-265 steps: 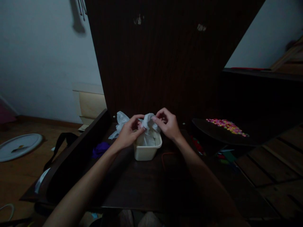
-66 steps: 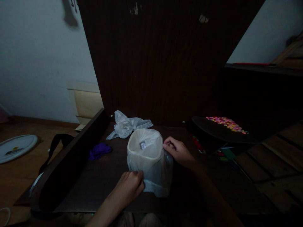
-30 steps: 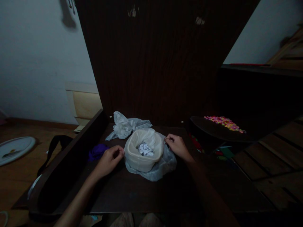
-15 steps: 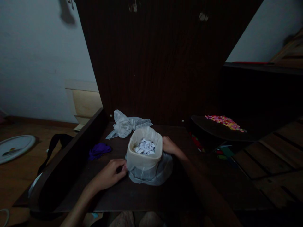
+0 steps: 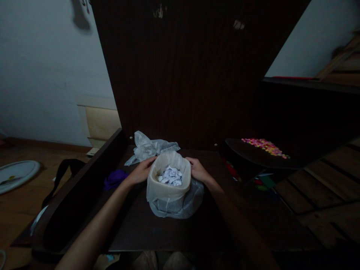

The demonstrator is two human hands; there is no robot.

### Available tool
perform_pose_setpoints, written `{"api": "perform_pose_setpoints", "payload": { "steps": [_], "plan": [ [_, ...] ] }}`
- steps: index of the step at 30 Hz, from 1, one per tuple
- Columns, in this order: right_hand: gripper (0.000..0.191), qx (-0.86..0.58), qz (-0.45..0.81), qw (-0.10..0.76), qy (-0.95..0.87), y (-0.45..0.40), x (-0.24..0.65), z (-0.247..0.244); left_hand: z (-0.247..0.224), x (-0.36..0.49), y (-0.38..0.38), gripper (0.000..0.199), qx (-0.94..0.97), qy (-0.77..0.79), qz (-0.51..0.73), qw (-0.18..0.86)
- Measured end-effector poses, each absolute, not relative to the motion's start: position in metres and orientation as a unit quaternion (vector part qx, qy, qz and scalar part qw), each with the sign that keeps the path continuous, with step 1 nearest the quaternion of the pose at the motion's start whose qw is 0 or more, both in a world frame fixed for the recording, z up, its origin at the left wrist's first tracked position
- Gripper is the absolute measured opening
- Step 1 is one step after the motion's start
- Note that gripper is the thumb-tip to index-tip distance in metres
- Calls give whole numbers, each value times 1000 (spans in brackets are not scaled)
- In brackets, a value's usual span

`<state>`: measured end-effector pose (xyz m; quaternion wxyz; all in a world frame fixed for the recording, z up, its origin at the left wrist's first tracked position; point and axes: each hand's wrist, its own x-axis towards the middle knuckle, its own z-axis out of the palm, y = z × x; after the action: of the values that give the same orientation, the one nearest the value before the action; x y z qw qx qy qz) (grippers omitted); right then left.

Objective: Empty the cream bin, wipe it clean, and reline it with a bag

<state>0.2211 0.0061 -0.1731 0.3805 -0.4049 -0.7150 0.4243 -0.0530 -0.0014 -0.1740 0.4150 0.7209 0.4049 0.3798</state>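
Brown desk (image 5: 157,234), pale wall (image 5: 50,75): left hand (image 5: 142,171) and right hand (image 5: 197,170) touch the tub (image 5: 168,191), grip unclear.

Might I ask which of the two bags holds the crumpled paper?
The nearer bag, spread open between the left hand and right hand; the farther bag lies bunched behind.

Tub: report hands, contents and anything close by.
Left hand and right hand at the tub's sides, grip partly hidden. Tub upright, liner over its rim, white paper inside. Bag close behind, purple bundle left.
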Motion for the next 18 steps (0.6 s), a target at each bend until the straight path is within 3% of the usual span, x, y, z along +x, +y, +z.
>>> {"api": "perform_pose_setpoints", "payload": {
  "steps": [8, 15, 18],
  "plan": [
    [7, -430, 372, 401, -718, 16, 215, -189, -186, -55, 2, 27, 741, 422, 352, 387],
    [23, -442, 336, 395, -732, 14, 218, -191, -195, -72, -8, 22, 747, 457, 343, 339],
    [20, -447, 322, 396, -735, 7, 218, -188, -194, -74, -15, 24, 754, 457, 333, 335]
  ]
}}
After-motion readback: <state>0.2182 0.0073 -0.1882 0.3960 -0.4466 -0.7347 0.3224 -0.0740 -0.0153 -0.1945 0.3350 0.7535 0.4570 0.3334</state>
